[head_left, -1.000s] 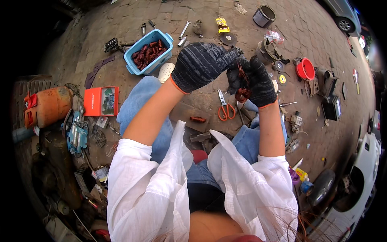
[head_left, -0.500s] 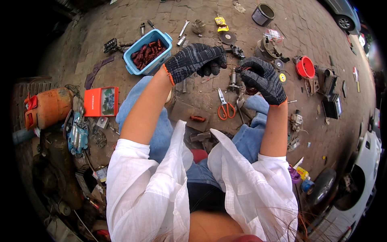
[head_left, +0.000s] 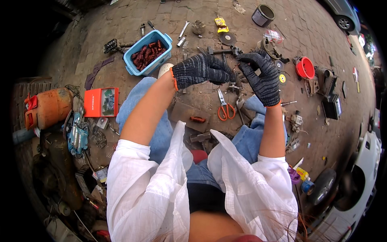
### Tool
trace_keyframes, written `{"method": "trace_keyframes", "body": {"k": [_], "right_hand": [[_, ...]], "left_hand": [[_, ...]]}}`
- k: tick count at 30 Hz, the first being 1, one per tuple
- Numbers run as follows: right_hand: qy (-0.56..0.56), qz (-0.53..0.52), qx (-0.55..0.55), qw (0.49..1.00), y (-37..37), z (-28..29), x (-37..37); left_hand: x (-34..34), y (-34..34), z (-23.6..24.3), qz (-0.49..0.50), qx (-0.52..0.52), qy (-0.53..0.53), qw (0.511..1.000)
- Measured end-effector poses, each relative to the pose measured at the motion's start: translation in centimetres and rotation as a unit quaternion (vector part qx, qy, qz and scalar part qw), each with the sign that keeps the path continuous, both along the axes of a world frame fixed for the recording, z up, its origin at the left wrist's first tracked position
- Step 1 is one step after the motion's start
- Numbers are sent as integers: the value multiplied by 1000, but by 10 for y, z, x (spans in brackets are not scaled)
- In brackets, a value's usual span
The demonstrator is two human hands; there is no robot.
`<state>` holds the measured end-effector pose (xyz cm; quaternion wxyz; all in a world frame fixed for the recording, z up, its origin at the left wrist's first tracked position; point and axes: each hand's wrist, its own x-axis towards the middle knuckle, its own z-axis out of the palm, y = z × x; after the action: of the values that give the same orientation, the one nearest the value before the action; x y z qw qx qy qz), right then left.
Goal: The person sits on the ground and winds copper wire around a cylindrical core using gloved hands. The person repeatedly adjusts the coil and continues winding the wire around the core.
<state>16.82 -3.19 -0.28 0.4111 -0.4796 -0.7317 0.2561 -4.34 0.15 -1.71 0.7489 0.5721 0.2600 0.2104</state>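
I wear dark knitted gloves on both hands. My left hand [head_left: 200,71], fingers curled together, reaches rightward toward my right hand [head_left: 260,80], whose fingers are bent closed; what either holds is hidden. Beyond them stands a dark metal tool with a horizontal bar [head_left: 219,51]. Below them lie orange-handled scissors [head_left: 226,112] and a metal plate [head_left: 181,109] bearing a copper-coloured coil piece [head_left: 197,119]. Left of my hands, a blue tub [head_left: 132,68] holds many reddish copper pieces [head_left: 148,53].
An orange gas cylinder [head_left: 56,105] and red box [head_left: 92,103] lie left. A red bowl [head_left: 306,67], dark bucket [head_left: 262,18], grinding discs [head_left: 227,39] and metal parts crowd the paving. A car [head_left: 342,20] stands upper right, a white body panel [head_left: 363,169] lower right.
My hands were together around a copper piece, then parted with it in my right hand. Now my left hand has come back rightward, and the piece no longer shows clearly.
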Motion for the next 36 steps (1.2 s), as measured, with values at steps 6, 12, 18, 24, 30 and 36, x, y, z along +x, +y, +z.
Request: {"method": "trace_keyframes", "body": {"k": [6, 12, 18, 24, 30, 36], "right_hand": [[-37, 5, 72, 997, -4, 12, -8], [-98, 10, 147, 984, -2, 9, -8], [-90, -43, 86, 991, -6, 7, -9], [-18, -29, -29, 999, -11, -8, -28], [159, 48, -385, 908, -11, -7, -24], [140, 47, -294, 944, -4, 1, -6]], "left_hand": [[2, 0, 19, -44, -33, 89, 994], [9, -9, 18, -32, -60, 35, 997], [15, -6, 8, 132, 181, 179, 958], [13, 7, -13, 324, 618, 175, 695], [8, -12, 1, 280, 666, 344, 600], [7, 14, 4, 278, 635, 205, 691]]}}
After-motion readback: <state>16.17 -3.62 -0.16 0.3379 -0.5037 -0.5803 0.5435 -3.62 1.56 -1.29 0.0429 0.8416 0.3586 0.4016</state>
